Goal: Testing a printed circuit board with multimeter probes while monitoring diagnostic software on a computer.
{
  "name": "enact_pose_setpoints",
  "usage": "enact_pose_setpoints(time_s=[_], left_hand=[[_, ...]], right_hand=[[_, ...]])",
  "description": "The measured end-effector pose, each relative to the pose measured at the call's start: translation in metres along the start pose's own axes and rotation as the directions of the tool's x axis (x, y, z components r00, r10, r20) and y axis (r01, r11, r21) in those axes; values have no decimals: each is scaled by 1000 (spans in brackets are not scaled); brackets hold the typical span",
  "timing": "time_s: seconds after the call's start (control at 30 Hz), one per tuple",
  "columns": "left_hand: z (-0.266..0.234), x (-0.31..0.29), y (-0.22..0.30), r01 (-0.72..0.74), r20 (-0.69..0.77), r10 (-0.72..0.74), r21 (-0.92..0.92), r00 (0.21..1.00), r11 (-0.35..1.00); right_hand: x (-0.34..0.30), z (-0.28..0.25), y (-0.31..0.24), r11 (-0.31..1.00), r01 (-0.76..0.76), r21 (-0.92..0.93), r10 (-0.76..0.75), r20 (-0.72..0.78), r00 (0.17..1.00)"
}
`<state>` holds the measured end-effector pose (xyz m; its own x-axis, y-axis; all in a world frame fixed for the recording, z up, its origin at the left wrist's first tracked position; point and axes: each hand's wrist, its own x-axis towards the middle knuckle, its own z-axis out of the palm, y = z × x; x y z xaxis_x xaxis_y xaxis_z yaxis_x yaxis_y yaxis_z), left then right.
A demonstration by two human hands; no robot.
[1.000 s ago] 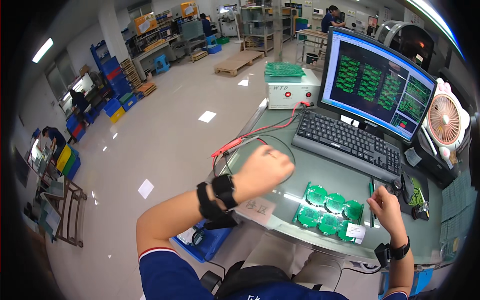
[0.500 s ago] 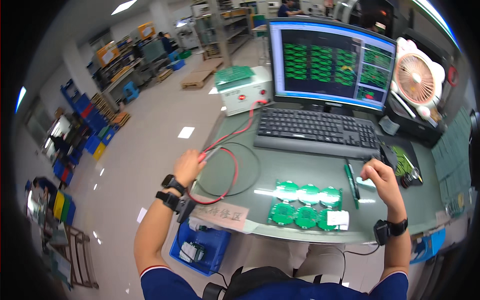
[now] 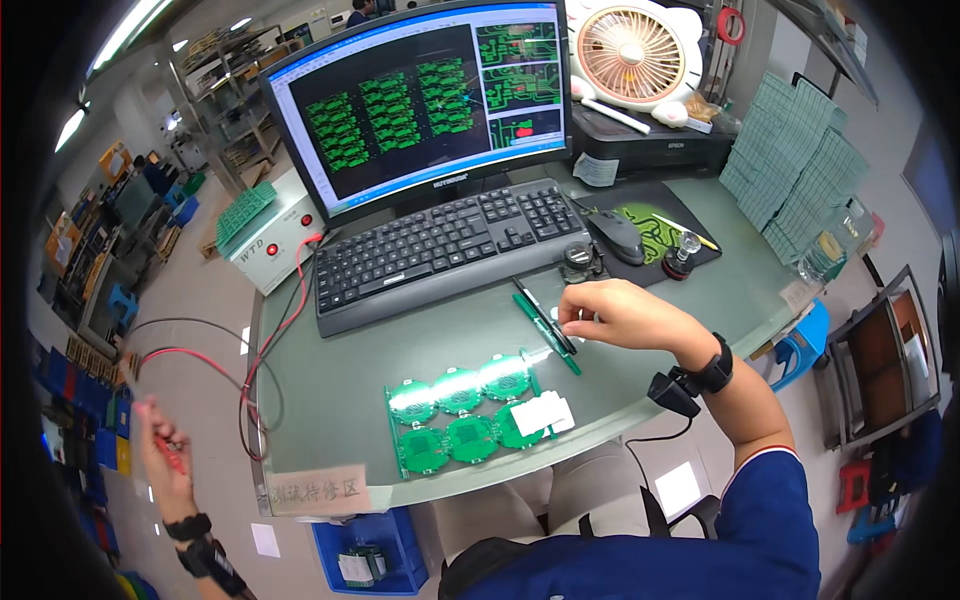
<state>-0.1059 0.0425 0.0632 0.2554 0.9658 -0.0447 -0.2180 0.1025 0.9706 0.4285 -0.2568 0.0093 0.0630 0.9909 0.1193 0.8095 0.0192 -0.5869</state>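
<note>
Head view: left lens of a head-worn fisheye pair, set above the person's lap (image 3: 595, 495) and facing down and forward across the table (image 3: 330, 400). Landmark: the keyboard (image 3: 445, 250), lying slightly above mid-field, its right end higher. The lap lies on its near side, the monitor (image 3: 420, 110) just beyond; the room recedes well to its left. Range is close: the right hand (image 3: 625, 315) appears large beside the keyboard's right end, the left hand (image 3: 168, 460) well left of it, near the rim. The table's near edge bows.
</note>
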Motion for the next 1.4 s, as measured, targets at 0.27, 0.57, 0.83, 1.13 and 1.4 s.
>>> enact_pose_setpoints(time_s=[0.27, 0.57, 0.83, 1.13, 1.4], left_hand=[[102, -77, -76, 323, 425, -52, -598, 904, 734], [162, -94, -135, 453, 414, -389, -66, 823, 889], [196, -72, -136, 384, 235, -346, -144, 908, 912], [207, -47, -123, 352, 407, -264, -158, 875, 922], [211, -46, -143, 400, 409, -354, -29, 841, 916]], right_hand=[[6, 70, -58, 867, 451, -210, -453, 43, 890], [3, 101, -56, 820, 439, -367, -443, 78, 893], [-20, 27, -26, 914, 303, -270, -372, -260, 891], [-84, -111, 151, 827, -525, -203, 306, -621, 722], [-73, -88, 200, 694, -619, -368, 430, -479, 766]])
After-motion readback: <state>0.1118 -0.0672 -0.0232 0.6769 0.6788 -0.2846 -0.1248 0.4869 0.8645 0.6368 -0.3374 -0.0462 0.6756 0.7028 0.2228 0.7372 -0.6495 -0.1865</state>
